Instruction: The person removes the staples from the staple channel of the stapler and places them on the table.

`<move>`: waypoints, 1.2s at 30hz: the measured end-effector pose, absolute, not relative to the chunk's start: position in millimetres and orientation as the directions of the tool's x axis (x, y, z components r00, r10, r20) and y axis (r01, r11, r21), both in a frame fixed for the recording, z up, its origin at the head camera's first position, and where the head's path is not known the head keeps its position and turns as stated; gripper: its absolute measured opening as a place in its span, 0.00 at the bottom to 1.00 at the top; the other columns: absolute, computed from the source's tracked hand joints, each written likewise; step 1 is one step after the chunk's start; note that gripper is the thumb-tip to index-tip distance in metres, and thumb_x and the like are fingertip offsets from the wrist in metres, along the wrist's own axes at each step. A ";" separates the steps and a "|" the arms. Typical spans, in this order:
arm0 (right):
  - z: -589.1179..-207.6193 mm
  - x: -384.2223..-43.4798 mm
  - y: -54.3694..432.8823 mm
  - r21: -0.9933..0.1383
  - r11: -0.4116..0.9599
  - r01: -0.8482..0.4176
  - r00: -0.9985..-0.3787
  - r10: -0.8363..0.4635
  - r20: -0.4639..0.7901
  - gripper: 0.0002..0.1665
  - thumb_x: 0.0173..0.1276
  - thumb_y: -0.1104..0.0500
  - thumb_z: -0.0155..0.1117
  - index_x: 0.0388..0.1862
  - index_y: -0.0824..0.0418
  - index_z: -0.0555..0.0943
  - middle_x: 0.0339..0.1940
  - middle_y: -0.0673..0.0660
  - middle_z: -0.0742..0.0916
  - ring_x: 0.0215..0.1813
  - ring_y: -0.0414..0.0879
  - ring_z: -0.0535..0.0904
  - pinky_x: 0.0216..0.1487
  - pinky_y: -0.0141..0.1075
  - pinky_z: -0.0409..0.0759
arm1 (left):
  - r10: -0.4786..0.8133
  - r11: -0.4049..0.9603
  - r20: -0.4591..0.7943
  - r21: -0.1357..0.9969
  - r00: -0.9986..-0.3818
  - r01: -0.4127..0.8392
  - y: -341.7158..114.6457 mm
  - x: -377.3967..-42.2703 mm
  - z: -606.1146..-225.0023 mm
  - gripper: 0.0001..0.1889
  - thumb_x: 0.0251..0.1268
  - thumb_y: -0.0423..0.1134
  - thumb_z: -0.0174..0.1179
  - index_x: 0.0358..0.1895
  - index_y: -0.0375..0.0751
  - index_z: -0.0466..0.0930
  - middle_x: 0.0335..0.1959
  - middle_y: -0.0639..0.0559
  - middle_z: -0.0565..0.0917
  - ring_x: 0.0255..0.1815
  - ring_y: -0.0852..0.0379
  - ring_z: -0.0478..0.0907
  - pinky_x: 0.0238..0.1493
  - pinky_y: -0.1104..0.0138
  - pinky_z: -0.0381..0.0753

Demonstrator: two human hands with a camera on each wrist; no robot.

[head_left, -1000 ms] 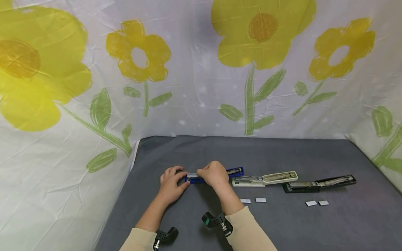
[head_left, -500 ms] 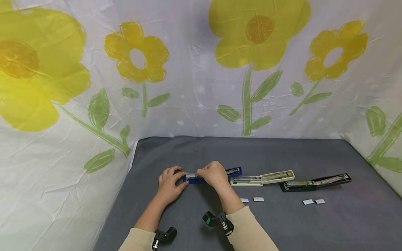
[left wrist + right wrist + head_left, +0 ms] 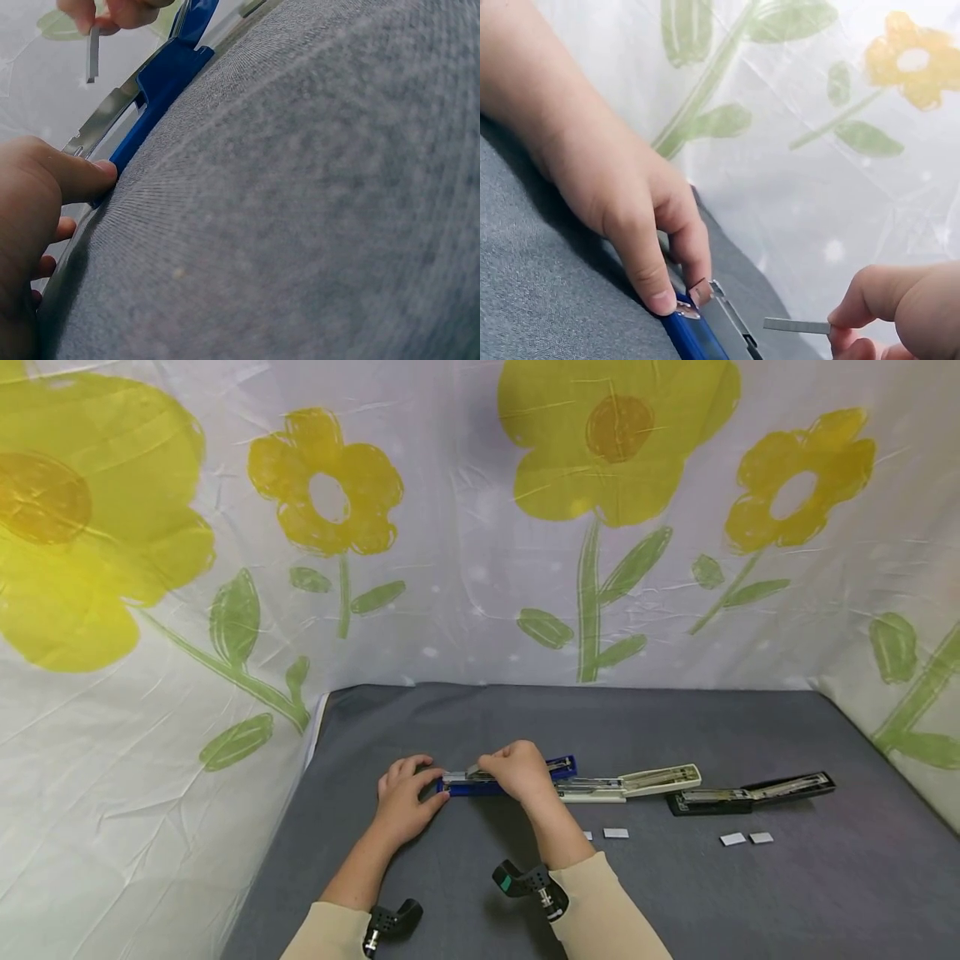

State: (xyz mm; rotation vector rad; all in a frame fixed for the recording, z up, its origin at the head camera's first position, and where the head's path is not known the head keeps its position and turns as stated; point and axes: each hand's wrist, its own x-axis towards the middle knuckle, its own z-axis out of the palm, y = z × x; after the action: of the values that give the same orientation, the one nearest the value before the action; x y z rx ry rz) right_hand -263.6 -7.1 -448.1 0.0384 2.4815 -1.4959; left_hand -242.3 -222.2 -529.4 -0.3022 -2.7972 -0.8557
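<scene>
An opened blue stapler lies on the grey cloth, its top arm folded back to the right and its metal magazine showing. My left hand grips its left end between thumb and index finger, as the right wrist view shows closely. Above the magazine, my right hand pinches a short grey strip of staples at one end. In the left wrist view that strip hangs apart from the blue stapler, with a gap beneath it.
To the right lie an opened white stapler, partly behind my right hand, and an opened black stapler. Small pale strips rest in front of the white one, and two more strips before the black one. A flowered curtain hangs behind.
My right hand has risen slightly and shifted right, with the staple strip tilted up off the magazine. The left hand keeps its grip on the stapler's end.
</scene>
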 end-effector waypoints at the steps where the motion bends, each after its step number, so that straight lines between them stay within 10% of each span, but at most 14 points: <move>1: -448.3 -262.5 -5.5 -0.876 0.457 0.152 -0.970 -0.103 -0.222 0.32 0.70 0.55 0.66 0.07 0.51 0.65 0.07 0.46 0.62 0.12 0.40 0.51 0.18 0.37 0.57 | 0.135 0.812 0.249 0.527 -0.959 0.252 -222.0 -242.3 -530.2 0.18 0.67 0.43 0.70 0.58 0.45 0.86 0.66 0.44 0.74 0.71 0.38 0.61 0.67 0.38 0.53; 11: -451.4 -247.8 10.0 -0.946 0.230 0.228 -0.945 -0.183 -0.272 0.16 0.72 0.57 0.65 0.26 0.66 0.86 0.09 0.46 0.62 0.14 0.39 0.48 0.19 0.35 0.55 | 0.121 0.814 0.242 0.530 -0.963 0.235 -223.7 -241.4 -535.5 0.19 0.67 0.44 0.70 0.58 0.45 0.86 0.67 0.44 0.74 0.72 0.38 0.60 0.68 0.39 0.52; 25: -461.1 -227.9 37.6 -0.956 0.127 0.265 -0.924 -0.248 -0.290 0.30 0.67 0.59 0.69 0.10 0.53 0.62 0.12 0.47 0.58 0.16 0.42 0.46 0.19 0.34 0.49 | 0.119 0.821 0.227 0.525 -0.967 0.224 -222.7 -244.4 -534.8 0.19 0.67 0.45 0.70 0.59 0.45 0.86 0.67 0.43 0.74 0.73 0.37 0.59 0.69 0.38 0.50; 36: -474.7 -219.0 41.1 -0.932 0.155 0.329 -0.894 -0.266 -0.360 0.23 0.68 0.62 0.66 0.14 0.53 0.70 0.13 0.46 0.59 0.15 0.39 0.47 0.17 0.31 0.49 | 0.137 0.816 0.234 0.525 -0.963 0.243 -221.0 -244.2 -529.4 0.19 0.68 0.44 0.70 0.59 0.43 0.85 0.67 0.42 0.74 0.73 0.36 0.60 0.69 0.37 0.51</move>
State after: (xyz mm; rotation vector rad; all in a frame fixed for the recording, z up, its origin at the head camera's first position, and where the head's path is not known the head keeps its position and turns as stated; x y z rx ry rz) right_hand -219.0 41.1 -474.7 0.0599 1.9951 -1.7886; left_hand -244.2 -221.0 -529.4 -0.2972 -2.8144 -0.8505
